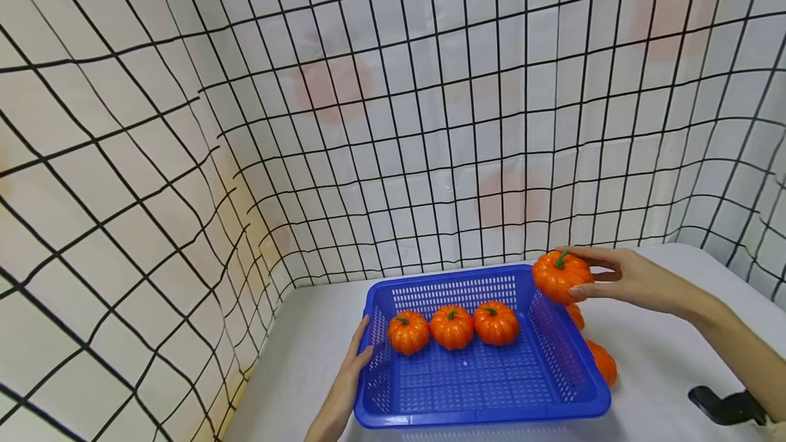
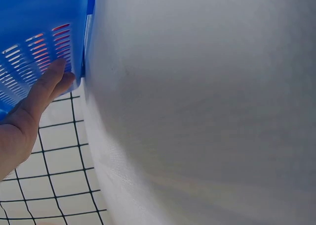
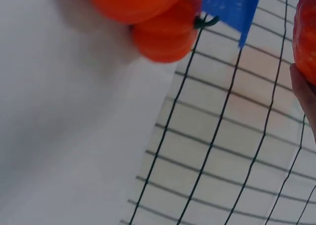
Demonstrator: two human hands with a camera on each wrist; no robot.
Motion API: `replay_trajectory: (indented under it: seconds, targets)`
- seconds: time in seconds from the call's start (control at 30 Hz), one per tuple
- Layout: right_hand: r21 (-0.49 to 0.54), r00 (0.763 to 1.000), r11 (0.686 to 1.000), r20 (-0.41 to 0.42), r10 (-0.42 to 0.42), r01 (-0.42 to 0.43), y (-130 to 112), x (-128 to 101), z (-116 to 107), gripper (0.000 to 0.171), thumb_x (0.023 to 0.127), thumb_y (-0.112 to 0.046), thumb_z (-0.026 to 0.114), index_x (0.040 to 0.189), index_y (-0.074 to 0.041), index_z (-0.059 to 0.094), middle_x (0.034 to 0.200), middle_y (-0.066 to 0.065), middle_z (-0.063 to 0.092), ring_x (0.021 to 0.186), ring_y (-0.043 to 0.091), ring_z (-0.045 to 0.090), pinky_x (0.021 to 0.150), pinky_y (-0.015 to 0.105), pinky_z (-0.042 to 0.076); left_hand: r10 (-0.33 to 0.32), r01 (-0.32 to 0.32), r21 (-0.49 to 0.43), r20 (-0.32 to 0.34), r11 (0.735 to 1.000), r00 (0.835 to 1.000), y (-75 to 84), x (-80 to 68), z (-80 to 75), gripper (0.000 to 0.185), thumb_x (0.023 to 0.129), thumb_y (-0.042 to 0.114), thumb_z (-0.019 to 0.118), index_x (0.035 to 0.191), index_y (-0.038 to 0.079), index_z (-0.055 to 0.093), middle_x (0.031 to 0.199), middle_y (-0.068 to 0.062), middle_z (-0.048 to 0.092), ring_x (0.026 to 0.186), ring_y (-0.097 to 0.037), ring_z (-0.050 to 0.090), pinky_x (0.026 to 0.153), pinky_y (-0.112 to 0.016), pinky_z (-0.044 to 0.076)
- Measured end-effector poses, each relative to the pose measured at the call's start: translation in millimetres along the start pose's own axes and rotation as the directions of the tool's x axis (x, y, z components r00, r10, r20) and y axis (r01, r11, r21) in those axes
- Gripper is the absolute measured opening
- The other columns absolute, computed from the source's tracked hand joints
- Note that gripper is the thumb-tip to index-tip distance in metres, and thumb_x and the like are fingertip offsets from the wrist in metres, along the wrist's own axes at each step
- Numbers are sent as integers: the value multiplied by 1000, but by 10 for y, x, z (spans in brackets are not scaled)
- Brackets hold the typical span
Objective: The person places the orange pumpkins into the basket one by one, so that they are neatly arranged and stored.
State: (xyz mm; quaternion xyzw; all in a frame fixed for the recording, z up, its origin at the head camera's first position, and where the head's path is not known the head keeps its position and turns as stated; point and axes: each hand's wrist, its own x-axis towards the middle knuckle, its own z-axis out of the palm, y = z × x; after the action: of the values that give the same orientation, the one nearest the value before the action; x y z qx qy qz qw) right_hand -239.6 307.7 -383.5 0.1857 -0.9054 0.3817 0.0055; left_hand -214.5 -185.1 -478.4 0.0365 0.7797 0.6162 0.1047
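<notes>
My right hand (image 1: 608, 280) pinches a small orange pumpkin (image 1: 555, 280) between thumb and fingers, its green stem upward. It is held over the right back corner of a blue plastic basket (image 1: 479, 419). Inside the basket, three similar pumpkins (image 1: 452, 327) stand in a row toward the back left. Against the basket's left side lies my left hand (image 1: 346, 380), and the left wrist view shows its fingers (image 2: 47, 84) extended along the slotted outer wall. In the right wrist view only a sliver of the held pumpkin (image 3: 307, 37) shows at the right edge.
More pumpkins (image 1: 602, 362) sit on the white table (image 1: 307, 340) just outside the basket's right wall, partly hidden by it. White walls with a black grid net (image 1: 417, 114) close off the back and sides. A black strap-like object (image 1: 724, 406) is at the right forearm.
</notes>
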Motion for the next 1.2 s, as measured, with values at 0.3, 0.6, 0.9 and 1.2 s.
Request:
replay_trajectory:
  seconds: [0.3, 0.6, 0.9, 1.2]
  targets:
    - [70, 994, 993, 50, -99, 95, -459, 391, 173, 70, 94, -30, 75, 155, -11, 48, 150, 22, 57, 131, 51, 58, 97, 53, 59, 22, -22, -5, 3, 1000, 1000, -15, 4, -7, 63, 109, 43, 38, 167, 34, 14, 175, -16, 2, 158, -54, 0, 120, -79, 3]
    - [195, 966, 969, 180, -186, 151, -738, 793, 411, 70, 93, -29, 76, 156, -16, 47, 151, 16, 57, 137, 50, 54, 104, 59, 54, 8, -8, -9, 6, 1000, 1000, -7, 12, -10, 64, 110, 45, 37, 167, 34, 12, 175, -17, 2, 157, -55, 0, 119, -80, 4]
    - [286, 921, 945, 303, -244, 157, -951, 1126, 789, 70, 91, -30, 79, 155, -23, 50, 153, 10, 57, 131, 39, 62, 107, 51, 54, 15, -15, -15, 5, 1000, 1000, -12, 17, -2, 63, 109, 44, 38, 167, 34, 14, 175, -17, 3, 158, -55, 0, 120, -79, 4]
    - [340, 854, 923, 411, -319, 180, -995, 1311, 1202, 69, 91, -28, 80, 153, -21, 52, 153, 9, 57, 139, 36, 57, 110, 48, 53, 7, -7, -11, 6, 1000, 1000, -12, 25, -7, 62, 109, 44, 38, 167, 36, 14, 175, -17, 2, 157, -55, 1, 120, -79, 6]
